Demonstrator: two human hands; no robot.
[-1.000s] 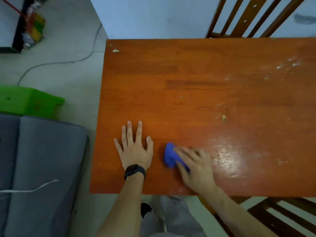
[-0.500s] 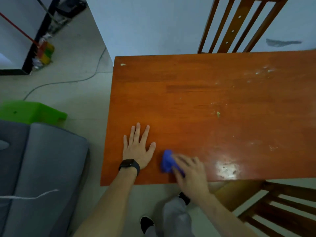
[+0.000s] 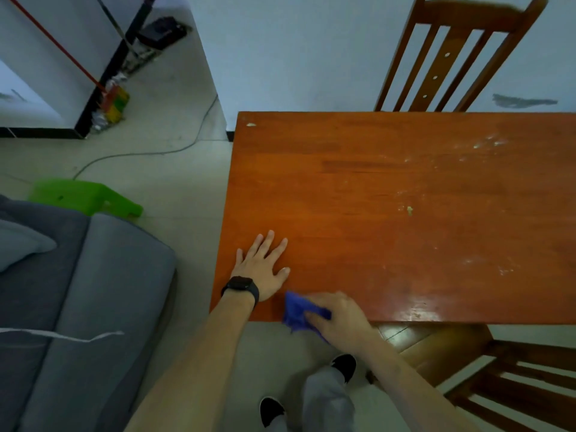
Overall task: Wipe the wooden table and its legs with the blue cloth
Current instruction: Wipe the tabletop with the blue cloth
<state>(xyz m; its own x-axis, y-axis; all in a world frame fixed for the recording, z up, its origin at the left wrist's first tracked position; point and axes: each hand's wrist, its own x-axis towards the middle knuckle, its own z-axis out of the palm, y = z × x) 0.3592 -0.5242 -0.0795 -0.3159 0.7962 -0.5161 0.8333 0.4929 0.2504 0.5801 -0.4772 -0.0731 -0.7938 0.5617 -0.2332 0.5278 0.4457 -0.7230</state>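
**Item 1: blue cloth** (image 3: 296, 310). Loc: near-left edge of counter (image 3: 374, 188), bunched, part lying on the top, part hanging over the front edge. Held by right grip (image 3: 339, 319), fingers bent over it and pressing down.

**Item 2: left grip** (image 3: 261, 269). Flat on counter, fingers straight and spread, holding nothing. Just left of cloth, apart from it. Black watch (image 3: 241, 286) on wrist.

**Change vs. 1 s ago:**
- Cloth and right grip were further in on the top. They have been drawn back toward the person and now sit at the edge.
- Left grip is in the same spot, approx.
- View has tipped up, so more wall and far chair (image 3: 452, 57) show.

**Meaning (est.):**
- One pull stroke is ending at the front lip.
- Only the near-left strip is covered.
- Crumb (image 3: 409, 209) mid-top and white specks (image 3: 486, 143) toward the far right are untouched.
- Most of the top is still to do. Legs not begun.

**Hidden / unclear:**
- Counter legs: not in view.
- Counter's right end: cut off by frame.
- Cloth under the palm: covered, so extent unknown.
- Right thumb: can't tell if it hooks under the edge.
- Glare patch near the front-right edge masks any dirt there.
- Near chair (image 3: 514, 369): partly under the counter, cut off.

**Other:** green stool (image 3: 84, 198) and grey sofa (image 3: 78, 291) at left.
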